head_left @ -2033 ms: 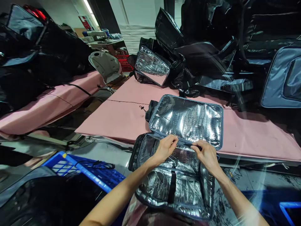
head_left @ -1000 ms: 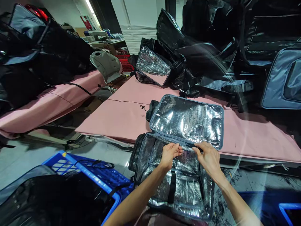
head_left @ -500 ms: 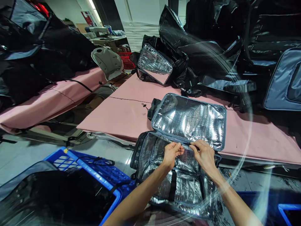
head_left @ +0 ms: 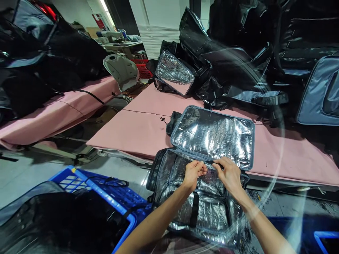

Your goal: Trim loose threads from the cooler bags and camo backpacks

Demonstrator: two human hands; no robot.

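Observation:
In front of me lies an insulated bag (head_left: 212,208), its inside lined with shiny silver foil. The foil-lined lid (head_left: 214,132) is folded back onto the pink tabletop. My left hand (head_left: 194,173) is pinched closed near the seam between lid and body; what its fingertips hold is too small to make out. Close to its right, my right hand (head_left: 228,173) pinches the dark edge along that same seam. A black strap (head_left: 194,209) runs down the inside of the bag below my hands.
The pink-covered table (head_left: 132,132) carries a pile of black bags (head_left: 227,67) at the back. To the left, a blue plastic crate (head_left: 106,192) holds dark bags. Another pink table (head_left: 87,95), heaped with black bags, and a grey chair (head_left: 120,70) stand farther left.

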